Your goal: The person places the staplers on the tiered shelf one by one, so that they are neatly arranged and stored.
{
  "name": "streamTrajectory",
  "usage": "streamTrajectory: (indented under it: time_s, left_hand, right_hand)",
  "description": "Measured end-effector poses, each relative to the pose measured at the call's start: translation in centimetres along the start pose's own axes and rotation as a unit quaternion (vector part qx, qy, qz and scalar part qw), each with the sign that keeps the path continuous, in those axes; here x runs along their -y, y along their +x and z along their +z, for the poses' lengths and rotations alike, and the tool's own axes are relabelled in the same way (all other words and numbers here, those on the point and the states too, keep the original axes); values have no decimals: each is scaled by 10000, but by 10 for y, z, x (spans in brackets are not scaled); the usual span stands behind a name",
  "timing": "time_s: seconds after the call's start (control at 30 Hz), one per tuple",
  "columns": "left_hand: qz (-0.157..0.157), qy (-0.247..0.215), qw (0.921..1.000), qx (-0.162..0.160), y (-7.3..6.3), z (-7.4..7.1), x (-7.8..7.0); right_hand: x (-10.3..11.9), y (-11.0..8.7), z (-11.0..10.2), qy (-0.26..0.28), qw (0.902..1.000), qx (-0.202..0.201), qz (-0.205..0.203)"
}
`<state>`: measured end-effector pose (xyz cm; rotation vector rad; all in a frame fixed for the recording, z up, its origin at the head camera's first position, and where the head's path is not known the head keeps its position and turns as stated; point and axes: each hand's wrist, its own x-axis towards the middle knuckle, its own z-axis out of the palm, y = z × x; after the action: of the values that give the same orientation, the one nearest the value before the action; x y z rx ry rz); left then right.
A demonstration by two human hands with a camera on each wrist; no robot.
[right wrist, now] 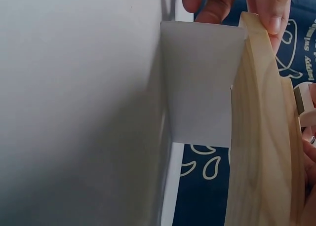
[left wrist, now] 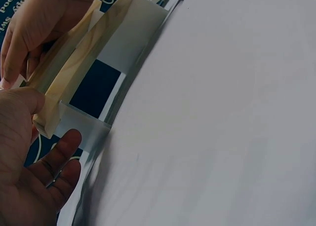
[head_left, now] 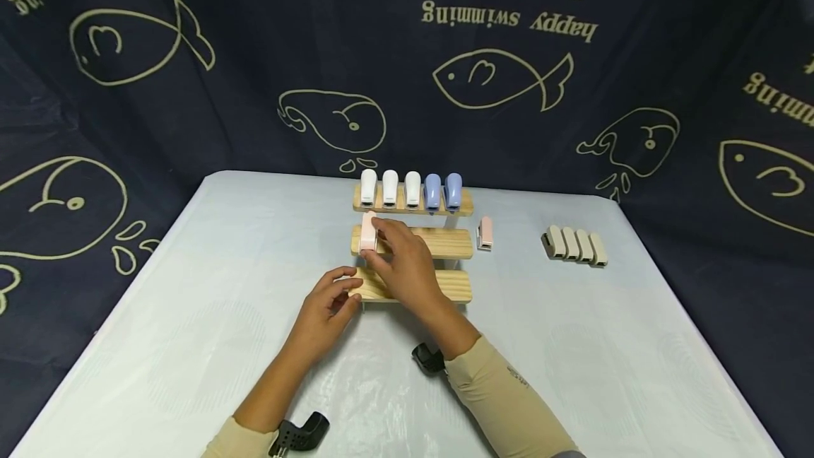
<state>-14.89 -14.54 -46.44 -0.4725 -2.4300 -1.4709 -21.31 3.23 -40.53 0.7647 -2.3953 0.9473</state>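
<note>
My right hand [head_left: 407,260] pinches a pale pink mini stapler [head_left: 368,232] at the left end of the middle shelf [head_left: 439,242] of a three-tier wooden rack. In the right wrist view, part of the stapler [right wrist: 305,105] shows beyond the shelf edge. My left hand [head_left: 326,309] holds the left end of the lowest shelf [head_left: 445,285]; its thumb lies against the wood in the left wrist view, with two other fingers spread loosely. Another pink stapler [head_left: 485,233] stands on the table just right of the rack.
White staplers [head_left: 390,189] and blue staplers [head_left: 442,191] line the top shelf [head_left: 467,202]. Several beige staplers [head_left: 575,245] stand in a row farther right on the white table [head_left: 191,345]. Dark patterned cloth [head_left: 394,34] hangs behind the table.
</note>
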Motion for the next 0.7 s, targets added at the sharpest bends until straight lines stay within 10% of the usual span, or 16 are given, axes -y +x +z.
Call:
streamTrajectory:
  time_s: [0.7]
  left_hand:
    - [46, 26, 10000, -16, -1, -2, -2]
  right_hand:
    - [-4, -4, -13, 831, 9957, 408, 69]
